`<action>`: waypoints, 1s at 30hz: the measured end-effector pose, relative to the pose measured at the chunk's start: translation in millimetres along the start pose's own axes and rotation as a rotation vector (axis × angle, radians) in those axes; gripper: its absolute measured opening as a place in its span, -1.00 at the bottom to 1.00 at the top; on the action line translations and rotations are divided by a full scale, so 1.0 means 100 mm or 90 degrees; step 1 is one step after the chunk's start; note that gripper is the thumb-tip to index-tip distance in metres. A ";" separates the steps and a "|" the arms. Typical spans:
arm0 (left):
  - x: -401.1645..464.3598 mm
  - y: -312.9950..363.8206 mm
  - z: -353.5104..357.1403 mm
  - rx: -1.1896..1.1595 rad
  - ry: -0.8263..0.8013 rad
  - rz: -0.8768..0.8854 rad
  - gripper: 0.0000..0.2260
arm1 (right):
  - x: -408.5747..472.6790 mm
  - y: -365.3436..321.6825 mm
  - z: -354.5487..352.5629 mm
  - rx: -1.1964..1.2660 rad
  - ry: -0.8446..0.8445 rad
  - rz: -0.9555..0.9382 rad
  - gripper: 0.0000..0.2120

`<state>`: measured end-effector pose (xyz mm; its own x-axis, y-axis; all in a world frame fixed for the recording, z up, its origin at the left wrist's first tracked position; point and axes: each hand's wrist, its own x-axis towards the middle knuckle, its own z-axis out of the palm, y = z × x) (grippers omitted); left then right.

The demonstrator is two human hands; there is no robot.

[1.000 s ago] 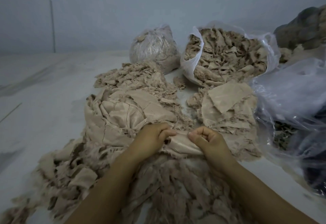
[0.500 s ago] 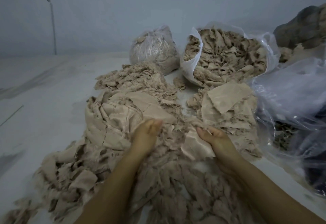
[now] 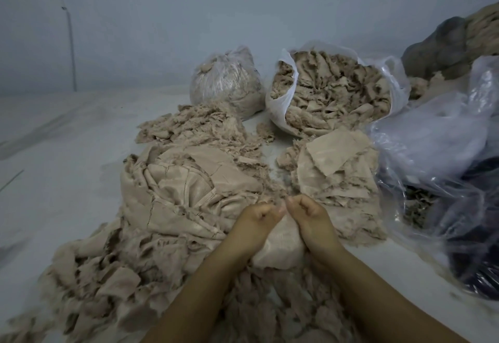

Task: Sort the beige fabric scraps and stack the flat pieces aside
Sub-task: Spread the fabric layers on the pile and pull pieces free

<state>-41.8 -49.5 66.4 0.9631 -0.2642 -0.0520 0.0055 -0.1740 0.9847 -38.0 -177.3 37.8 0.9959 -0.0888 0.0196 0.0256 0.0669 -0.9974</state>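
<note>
A broad heap of loose, frayed beige fabric scraps [image 3: 140, 234] spreads over the pale floor sheet [image 3: 54, 153] from the near left to the centre. Behind it lean an open white plastic bag stuffed with crumpled beige scraps [image 3: 332, 94] and a tied clear bag of finer beige shreds [image 3: 226, 83], with crinkled clear plastic sacks [image 3: 442, 137] at the right. Between the open bag and the hands lies the stack of flat beige pieces [image 3: 334, 170], laid roughly one on another. Just in front of it, the left hand [image 3: 253, 221] and right hand [image 3: 307, 215] are both curled closed, knuckles almost touching, each pinching the top edge of one smooth beige fabric piece [image 3: 280, 245] that hangs between the wrists. The piece sits just beside the stack, not yet on it. The likely trouble is frayed threads snagging neighbouring scraps and dragging them onto the stack, or the limp cloth folding as it is laid down, leaving the stack lumpy.
</note>
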 end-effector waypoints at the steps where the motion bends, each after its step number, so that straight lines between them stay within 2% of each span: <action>1: -0.01 0.01 -0.02 -0.006 0.028 -0.007 -0.77 | 0.02 0.01 -0.02 -0.007 0.030 -0.006 -0.73; 3: -0.01 0.00 -0.11 -0.054 0.108 -0.029 -0.80 | 0.07 0.02 -0.11 -0.023 0.100 -0.008 -0.67; 5: -0.04 0.04 -0.22 -0.095 0.133 -0.037 -0.78 | 0.08 0.04 -0.20 -0.089 0.120 -0.021 -0.67; 8: -0.05 0.12 -0.24 -0.087 0.096 -0.029 -0.75 | -0.04 0.02 -0.09 -0.091 0.033 -0.006 -0.64; 10: -0.06 0.14 -0.16 -0.078 0.050 -0.017 -0.78 | -0.11 -0.02 0.02 -0.035 -0.033 0.018 -0.52; 12: -0.07 0.10 -0.11 -0.033 0.043 0.015 -0.76 | -0.15 -0.08 0.07 0.029 -0.050 0.009 -0.59; 15: -0.09 0.04 -0.16 0.092 0.140 0.073 -0.69 | -0.15 -0.17 0.04 0.067 0.047 -0.039 -0.79; 17: -0.08 0.00 -0.23 0.140 0.218 0.084 -0.66 | -0.14 -0.20 0.01 0.093 0.089 -0.048 -0.80; 20: -0.07 -0.08 -0.35 0.133 0.284 0.081 -0.63 | -0.11 -0.25 -0.05 0.119 0.132 -0.040 -0.82; 22: -0.07 -0.07 -0.34 0.103 0.258 0.072 -0.60 | -0.09 -0.26 -0.06 0.103 0.125 -0.056 -0.84; 26: -0.07 0.03 -0.11 0.018 0.078 0.057 -0.38 | -0.11 -0.27 0.12 0.086 0.012 -0.077 -0.83; 28: -0.04 0.07 -0.02 -0.076 0.038 0.034 -0.52 | -0.12 -0.27 0.20 0.100 -0.015 -0.076 -0.86; 30: -0.04 0.10 0.03 -0.129 0.070 0.027 -0.74 | -0.09 -0.26 0.19 0.081 0.035 -0.078 -0.85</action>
<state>-46.7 -52.9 75.9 0.9869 -0.1611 -0.0028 0.0079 0.0313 0.9995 -46.1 -159.6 65.1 0.9785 -0.1574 0.1329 0.1604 0.1767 -0.9711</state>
